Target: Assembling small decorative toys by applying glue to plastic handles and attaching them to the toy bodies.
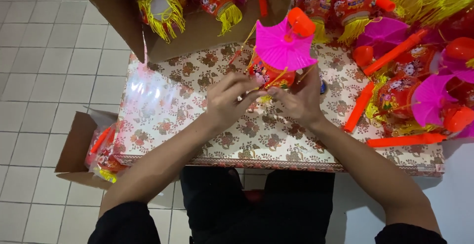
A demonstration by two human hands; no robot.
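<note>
Holding one small lantern [270,74] between both hands above the desk [197,125]: left fingers [237,88] and right fingers [284,93] pinched shut on its yellow fringe, pink top and orange handle already on. Judged nearly finished. Right: big heap of lanterns [410,61]. Ahead: cardboard box [197,27] with several. Another box [79,145] on the white tiled floor [44,66].

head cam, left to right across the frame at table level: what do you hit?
Open cardboard box on the floor → floral tablecloth → left hand → lantern with pink top, held in both hands → right hand → loose orange stick → pile of finished lanterns.
</note>
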